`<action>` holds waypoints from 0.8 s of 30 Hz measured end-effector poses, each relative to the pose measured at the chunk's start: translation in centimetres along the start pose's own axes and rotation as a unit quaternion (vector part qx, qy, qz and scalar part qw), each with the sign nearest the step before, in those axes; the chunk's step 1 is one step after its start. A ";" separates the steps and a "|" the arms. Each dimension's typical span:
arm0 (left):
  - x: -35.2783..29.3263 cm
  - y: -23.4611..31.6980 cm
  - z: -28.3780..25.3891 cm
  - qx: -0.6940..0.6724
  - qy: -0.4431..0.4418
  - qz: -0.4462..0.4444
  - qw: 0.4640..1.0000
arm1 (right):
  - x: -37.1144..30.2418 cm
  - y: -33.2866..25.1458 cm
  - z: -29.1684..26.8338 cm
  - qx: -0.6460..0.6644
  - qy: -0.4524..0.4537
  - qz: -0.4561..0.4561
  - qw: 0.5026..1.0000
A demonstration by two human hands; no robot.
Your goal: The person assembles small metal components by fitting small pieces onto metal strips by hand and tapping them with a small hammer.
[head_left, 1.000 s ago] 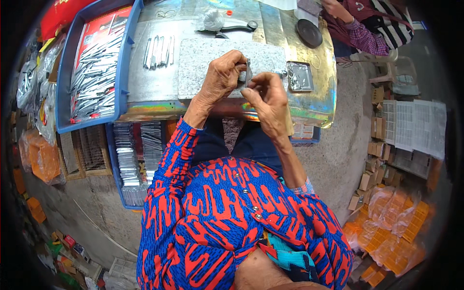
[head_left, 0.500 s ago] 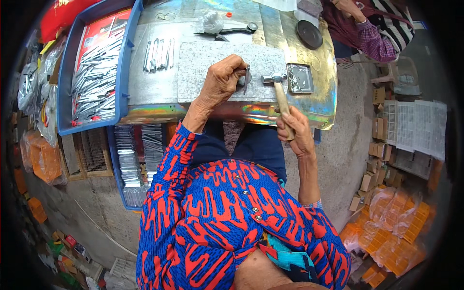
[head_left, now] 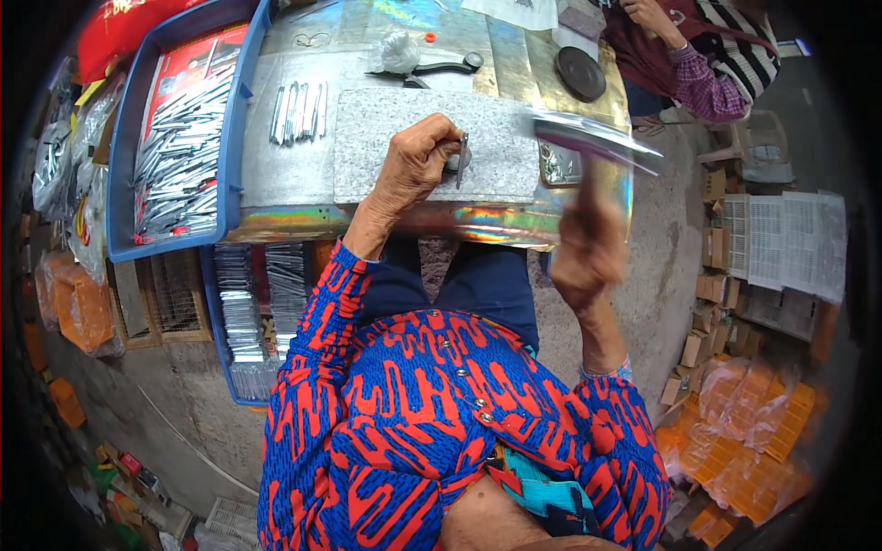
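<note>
My left hand (head_left: 418,161) pinches a small, thin, dark metal piece (head_left: 463,163), held on edge over a speckled grey stone slab (head_left: 377,129). A small dark rounded part shows beside the fingertips; its kind is unclear. My right hand (head_left: 588,257), blurred by motion, grips a hammer by its handle. The hammer head (head_left: 597,138) is smeared into a streak, raised above a small tray (head_left: 558,180) of tiny metal parts right of the slab. Several slim silver metal pieces (head_left: 299,115) lie in a row left of the slab.
A blue bin (head_left: 241,138) full of silver pieces stands at the left. Behind the slab lie black-handled pliers (head_left: 446,67), a crumpled clear bag (head_left: 399,53) and a round black lid (head_left: 581,73). Another person's hand (head_left: 654,18) is at the far right.
My right hand has swung the hammer up and to the right, away from the slab. My left hand stays nearly in place, still pinching the thin metal piece.
</note>
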State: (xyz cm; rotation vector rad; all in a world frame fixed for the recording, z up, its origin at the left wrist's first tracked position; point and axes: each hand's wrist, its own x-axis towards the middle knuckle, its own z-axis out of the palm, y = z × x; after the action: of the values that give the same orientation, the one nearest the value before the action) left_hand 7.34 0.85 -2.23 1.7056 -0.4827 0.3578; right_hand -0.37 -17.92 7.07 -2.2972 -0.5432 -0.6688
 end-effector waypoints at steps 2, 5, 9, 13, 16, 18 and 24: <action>0.0 0.6 0.0 -0.001 -0.013 -0.016 1.000 | -0.7 2.0 0.9 -0.076 -0.133 0.037 0.987; -0.1 0.8 -0.3 0.021 -0.010 -0.020 1.000 | -0.4 1.1 0.6 -0.076 -0.068 0.031 0.994; 0.2 0.8 -0.3 0.022 -0.009 -0.008 1.000 | -1.2 2.0 1.4 -0.066 -0.058 0.069 0.994; 0.1 0.7 -0.1 0.012 -0.012 -0.007 1.000 | -3.5 3.6 2.7 0.063 -0.078 0.227 0.969; 0.0 0.8 -0.3 0.012 -0.022 -0.025 0.999 | -4.2 3.8 2.7 0.213 -0.112 0.378 0.894; 0.0 0.7 -0.4 0.021 -0.032 -0.034 0.999 | -4.2 3.7 2.7 0.266 -0.132 0.426 0.854; 0.2 1.4 -0.7 0.004 -0.010 -0.071 0.997 | -3.6 3.0 1.6 -0.229 -0.197 0.085 0.949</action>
State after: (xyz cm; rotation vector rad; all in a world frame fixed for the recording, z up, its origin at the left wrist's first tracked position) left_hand 6.82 1.28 -0.83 1.7424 -0.3725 0.2402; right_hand -1.06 -19.56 2.52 -2.9059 -0.3856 -0.2621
